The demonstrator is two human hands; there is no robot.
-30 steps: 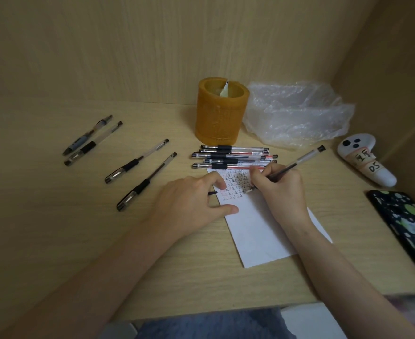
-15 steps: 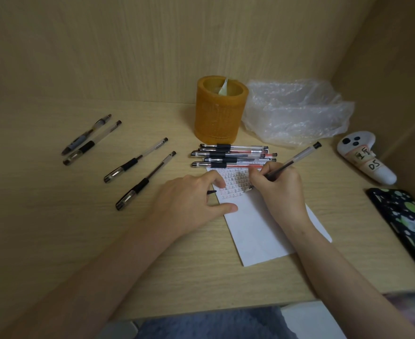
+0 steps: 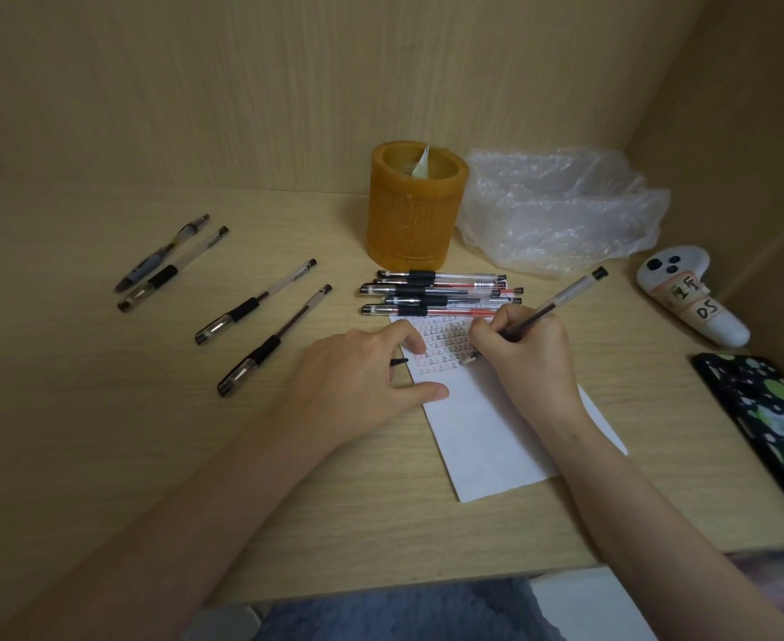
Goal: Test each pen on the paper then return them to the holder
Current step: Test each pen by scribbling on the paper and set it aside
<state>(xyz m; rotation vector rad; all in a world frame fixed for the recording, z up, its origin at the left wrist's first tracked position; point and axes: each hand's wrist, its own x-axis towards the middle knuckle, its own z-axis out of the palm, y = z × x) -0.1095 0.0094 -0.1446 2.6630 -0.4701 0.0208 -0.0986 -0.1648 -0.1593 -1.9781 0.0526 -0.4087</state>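
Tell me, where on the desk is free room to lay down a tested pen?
Free: the desk on the near side of the loose pens, left of the left hand; also the strip between paper and phone. Crowded: between holder and paper, where the pen pile lies.

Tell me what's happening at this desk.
A person is testing pens. The right hand grips a pen, its tip at the paper among rows of small marks. The left hand presses the paper's left edge. A bundle of pens lies between the paper and the orange holder; four more pens lie apart to the left. No pens show in the holder.
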